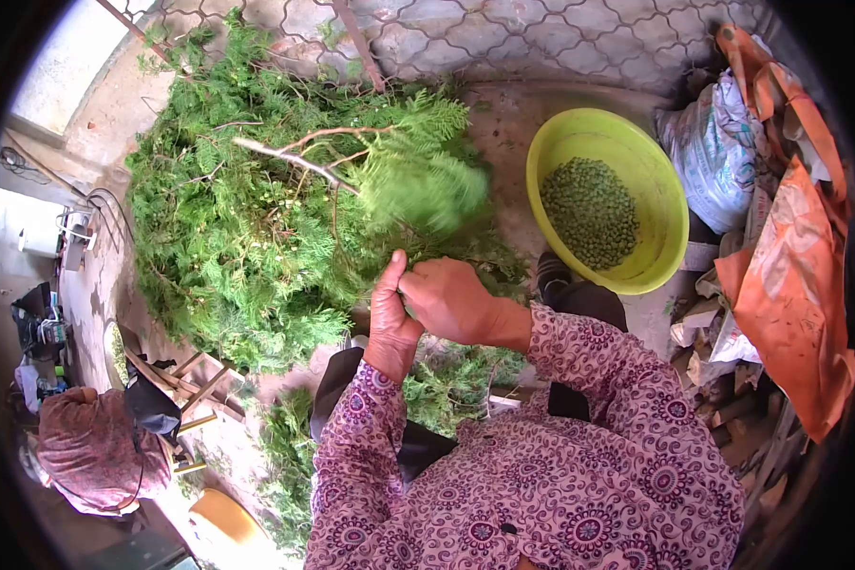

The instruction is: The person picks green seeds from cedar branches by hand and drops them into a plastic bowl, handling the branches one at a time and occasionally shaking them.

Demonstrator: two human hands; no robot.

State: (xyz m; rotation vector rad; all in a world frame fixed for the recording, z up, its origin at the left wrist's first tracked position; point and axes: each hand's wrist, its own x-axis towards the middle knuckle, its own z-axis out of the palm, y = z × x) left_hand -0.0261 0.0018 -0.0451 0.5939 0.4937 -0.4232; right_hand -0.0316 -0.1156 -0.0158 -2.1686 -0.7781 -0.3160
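My left hand (392,323) and my right hand (453,299) meet in front of my body, at the near edge of a heap of cut evergreen branches (228,218). Both are closed, the left with its thumb pointing up beside the curled right fist. What lies between their fingers, if anything, is hidden. Just beyond them a leafy cut branch (328,174) lies over the heap, its pale bare stem pointing left and its foliage blurred by motion. No contact between this branch and my hands shows. To the right, a yellow-green basin (670,223) holds many small green cones or seed pods (589,214).
Behind the heap runs a wire mesh (541,38) against a wall. Right of the basin are a white sack (717,157), orange sheeting (793,294) and stacked wood (731,408). More cuttings (290,446) lie at left, near another person (95,446) and an orange basin (226,522).
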